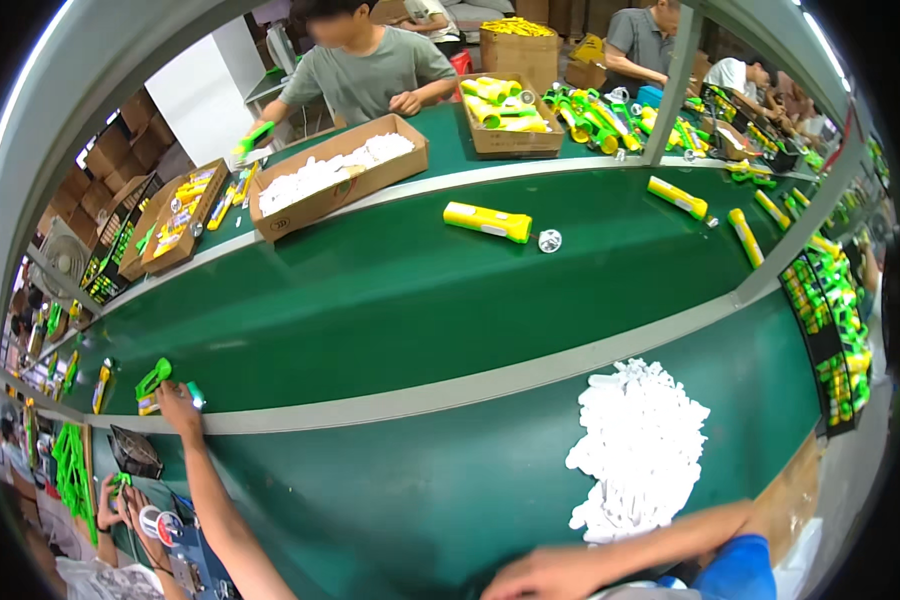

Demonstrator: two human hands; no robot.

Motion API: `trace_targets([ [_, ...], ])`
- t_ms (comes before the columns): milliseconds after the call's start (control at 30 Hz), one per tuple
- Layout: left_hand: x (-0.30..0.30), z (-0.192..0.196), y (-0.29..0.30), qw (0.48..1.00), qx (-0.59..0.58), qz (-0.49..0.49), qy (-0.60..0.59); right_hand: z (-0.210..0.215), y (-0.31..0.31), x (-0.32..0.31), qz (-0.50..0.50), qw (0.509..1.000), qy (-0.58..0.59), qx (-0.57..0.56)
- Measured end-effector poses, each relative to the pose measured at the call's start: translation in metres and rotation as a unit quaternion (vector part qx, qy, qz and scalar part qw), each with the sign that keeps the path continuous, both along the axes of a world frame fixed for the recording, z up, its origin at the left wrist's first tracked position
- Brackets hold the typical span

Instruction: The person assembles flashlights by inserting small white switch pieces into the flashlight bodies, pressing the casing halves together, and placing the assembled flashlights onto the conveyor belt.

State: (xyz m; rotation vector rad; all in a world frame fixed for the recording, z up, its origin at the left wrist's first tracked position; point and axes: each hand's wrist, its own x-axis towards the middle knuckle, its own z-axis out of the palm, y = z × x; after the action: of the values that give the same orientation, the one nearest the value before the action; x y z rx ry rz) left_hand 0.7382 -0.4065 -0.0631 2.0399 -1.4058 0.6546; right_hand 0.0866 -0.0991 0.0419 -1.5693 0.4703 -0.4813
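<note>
My left hand (181, 408) reaches to the near left edge of the green conveyor belt (370, 310). Its fingers are closed round a yellow flashlight (148, 405), and most of the body is hidden under them. A bright green handle piece (154, 376) sticks up beside the fingers. My right hand (542, 574) is low over the near worktable (400, 490), at the picture's lower edge. Its fingers are partly cut off, so their pose is unclear. Right of it lies a heap of small white plastic parts (642, 450).
Yellow flashlights (488, 222) lie on the belt, one by a loose reflector head (549, 241). Across it, a person (370, 75) holds a green piece behind a carton of white parts (340, 172). A black crate of flashlights (828, 340) stands right; another person's hands (120, 505) work lower left.
</note>
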Motion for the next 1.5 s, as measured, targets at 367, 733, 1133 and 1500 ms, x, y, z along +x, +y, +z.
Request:
trace_targets([
  [367,-0.282,0.038,0.089,0.932,-0.084,-0.191,0.298,-0.031,-0.389,-0.118,-0.456,0.598,0.411,-0.515],
  [733,-0.448,0.070,0.231,0.882,-0.026,-0.316,0.348,-0.061,-0.407,-0.132,-0.443,0.684,0.411,-0.408],
  [1133,-0.545,0.051,0.278,0.854,0.017,-0.364,0.371,-0.060,-0.406,-0.152,-0.437,0.707,0.389,-0.397],
  [1500,-0.550,0.041,0.262,0.877,0.027,-0.345,0.334,-0.053,-0.439,-0.157,-0.452,0.756,0.353,-0.315],
])
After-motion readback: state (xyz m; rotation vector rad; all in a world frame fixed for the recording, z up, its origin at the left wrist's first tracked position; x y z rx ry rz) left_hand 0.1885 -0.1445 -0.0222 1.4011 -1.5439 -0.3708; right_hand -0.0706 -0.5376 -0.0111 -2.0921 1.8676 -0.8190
